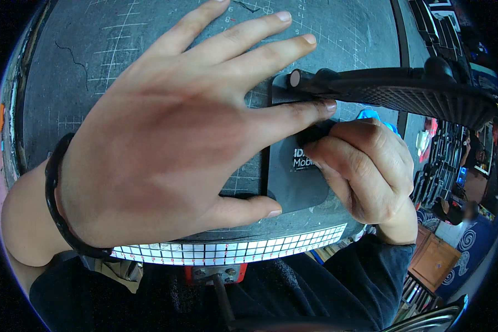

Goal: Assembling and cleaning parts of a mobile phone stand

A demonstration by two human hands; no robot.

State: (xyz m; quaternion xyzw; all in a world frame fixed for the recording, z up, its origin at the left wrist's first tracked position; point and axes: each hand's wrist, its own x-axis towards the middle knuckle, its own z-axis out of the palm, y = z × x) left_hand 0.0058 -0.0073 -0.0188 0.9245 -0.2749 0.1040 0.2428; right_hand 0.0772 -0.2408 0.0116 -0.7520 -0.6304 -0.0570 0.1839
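Note:
A dark grey flat base plate (296,191) with rounded corners and a small white-lettered label lies on the worktop. From its far end rises a black stand (415,91) with a ridged, textured panel, leaning right. My left hand (160,144), wearing a black bracelet, is spread wide left of the plate. Its thumb rests at the plate's near left edge, and its index finger reaches across the plate below the stand's hinge. Over the plate, my right hand (365,166) is closed in a pinch beside a small black piece, mostly hidden by the fingers; what it grips is unclear.
The dark worktop (116,50) carries white grid lines. A white gridded ruler strip (221,252) runs along its near edge, with a red clamp-like part (218,275) below. Something blue (371,114) shows behind my right hand. Crowded shelves and a brown cabinet (432,260) stand right.

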